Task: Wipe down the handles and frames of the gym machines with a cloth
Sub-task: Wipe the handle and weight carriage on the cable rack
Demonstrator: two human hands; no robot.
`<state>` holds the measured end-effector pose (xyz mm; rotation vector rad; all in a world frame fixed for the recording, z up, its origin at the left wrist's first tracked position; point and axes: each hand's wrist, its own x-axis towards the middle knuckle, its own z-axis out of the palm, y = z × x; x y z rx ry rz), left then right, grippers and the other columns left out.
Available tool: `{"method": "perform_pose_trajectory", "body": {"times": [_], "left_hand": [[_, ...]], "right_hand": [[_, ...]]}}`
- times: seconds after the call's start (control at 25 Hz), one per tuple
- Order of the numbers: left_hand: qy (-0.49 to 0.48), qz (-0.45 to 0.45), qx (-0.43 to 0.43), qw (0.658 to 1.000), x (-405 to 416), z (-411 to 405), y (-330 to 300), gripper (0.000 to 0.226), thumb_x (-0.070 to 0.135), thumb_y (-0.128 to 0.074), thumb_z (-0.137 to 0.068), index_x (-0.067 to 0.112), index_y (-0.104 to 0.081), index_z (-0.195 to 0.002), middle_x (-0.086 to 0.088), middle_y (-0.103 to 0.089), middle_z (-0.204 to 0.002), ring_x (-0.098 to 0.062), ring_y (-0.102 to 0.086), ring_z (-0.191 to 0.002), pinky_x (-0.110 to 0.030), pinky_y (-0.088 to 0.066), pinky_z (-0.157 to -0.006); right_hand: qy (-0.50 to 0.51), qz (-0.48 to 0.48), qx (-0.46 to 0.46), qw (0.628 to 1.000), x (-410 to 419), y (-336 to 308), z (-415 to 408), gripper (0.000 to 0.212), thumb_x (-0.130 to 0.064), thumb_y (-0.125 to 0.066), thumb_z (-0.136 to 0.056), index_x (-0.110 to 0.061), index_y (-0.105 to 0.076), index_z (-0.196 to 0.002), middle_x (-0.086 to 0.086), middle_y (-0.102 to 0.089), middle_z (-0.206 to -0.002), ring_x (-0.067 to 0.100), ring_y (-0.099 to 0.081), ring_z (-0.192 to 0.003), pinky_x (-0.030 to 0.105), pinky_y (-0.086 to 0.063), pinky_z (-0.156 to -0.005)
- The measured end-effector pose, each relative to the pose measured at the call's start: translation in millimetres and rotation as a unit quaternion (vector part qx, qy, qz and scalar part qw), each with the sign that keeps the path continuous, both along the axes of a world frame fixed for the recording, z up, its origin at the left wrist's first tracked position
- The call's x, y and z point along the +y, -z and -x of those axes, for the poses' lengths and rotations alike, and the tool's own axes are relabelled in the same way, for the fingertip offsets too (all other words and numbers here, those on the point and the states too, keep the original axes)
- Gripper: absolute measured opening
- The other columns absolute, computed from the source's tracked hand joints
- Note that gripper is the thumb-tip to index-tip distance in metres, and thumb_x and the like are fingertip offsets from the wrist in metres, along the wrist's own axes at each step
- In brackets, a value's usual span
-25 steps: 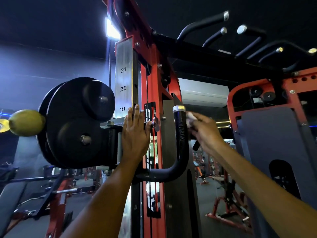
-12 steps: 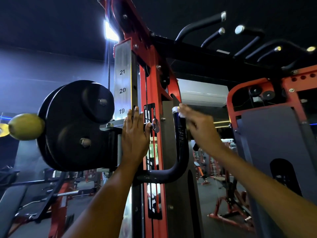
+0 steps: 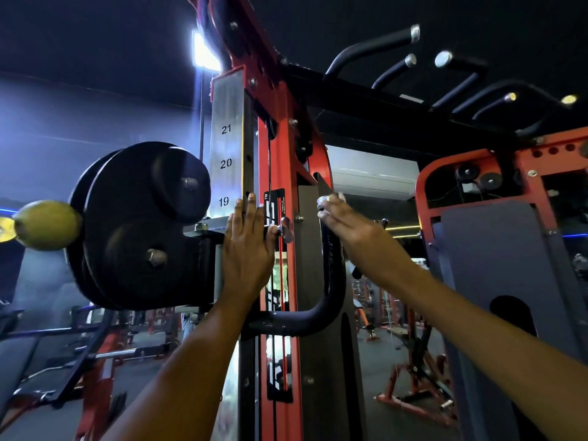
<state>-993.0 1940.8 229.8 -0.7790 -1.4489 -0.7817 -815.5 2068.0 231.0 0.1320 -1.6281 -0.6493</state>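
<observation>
A red gym machine frame (image 3: 280, 148) rises in the middle, with a steel numbered strip (image 3: 226, 148) on its left. A black J-shaped handle (image 3: 331, 291) curves up from the frame to a silver end cap. My left hand (image 3: 249, 246) lies flat against the strip and frame, fingers straight, thumb by a metal knob (image 3: 285, 230). My right hand (image 3: 346, 221) covers the top of the handle and presses a small white cloth (image 3: 340, 197) on its tip; only a sliver of cloth shows above the fingers.
A black pulley housing (image 3: 140, 224) with a yellow-green ball (image 3: 47, 225) juts out left of the frame. Black pull-up grips (image 3: 381, 49) hang overhead. A second red and grey machine (image 3: 496, 249) stands on the right. Benches and racks fill the floor behind.
My right hand has slid with the cloth up the handle's upright from below the cap to its top end. The left hand has stayed flat on the frame.
</observation>
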Motion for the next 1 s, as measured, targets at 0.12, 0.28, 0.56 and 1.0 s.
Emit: {"method": "perform_pose_trajectory", "body": {"times": [0.12,0.28,0.56,1.0], "left_hand": [[0.016,0.005,-0.006,1.0,-0.7,1.1,1.3,0.07,0.051,-0.008,-0.095,0.013,-0.021,-0.153,-0.002,-0.008,-0.161,-0.007,0.008,-0.141,-0.03,0.001,-0.114],[0.037,-0.006,-0.002,0.999,-0.4,1.7,1.6,0.07,0.051,-0.011,-0.095,0.013,-0.022,-0.152,-0.001,-0.01,-0.161,-0.006,0.005,-0.141,-0.029,-0.001,-0.114],[0.035,0.037,0.016,0.999,-6.4,9.4,12.5,0.061,0.041,-0.018,-0.097,0.014,-0.026,-0.151,0.006,-0.001,-0.159,-0.009,0.003,-0.146,-0.03,-0.002,-0.116],[0.033,0.04,0.018,0.999,-7.9,8.6,17.5,0.06,0.039,-0.016,-0.097,0.013,-0.026,-0.15,0.007,-0.001,-0.157,-0.007,0.005,-0.145,-0.027,0.002,-0.117]], "right_hand": [[0.034,-0.075,-0.074,0.994,15.5,84.4,-2.3,0.077,0.006,-0.07,-0.063,-0.003,-0.04,-0.134,0.013,-0.037,-0.144,0.027,-0.031,-0.137,0.042,-0.031,-0.105],[0.024,-0.112,-0.098,0.989,19.0,94.0,-17.9,0.063,-0.007,-0.067,-0.076,-0.004,-0.04,-0.133,0.014,-0.043,-0.141,0.025,-0.032,-0.137,0.035,-0.028,-0.111],[0.042,-0.074,-0.081,0.993,-9.0,113.5,-6.0,0.061,-0.007,-0.072,-0.061,-0.004,-0.059,-0.12,0.013,-0.056,-0.129,0.026,-0.038,-0.131,0.041,-0.04,-0.099],[-0.351,0.483,0.039,0.801,-24.8,25.5,13.3,0.031,-0.005,-0.048,-0.094,-0.019,-0.059,-0.12,-0.003,-0.061,-0.105,0.006,-0.058,-0.074,0.011,-0.048,-0.056]]}}
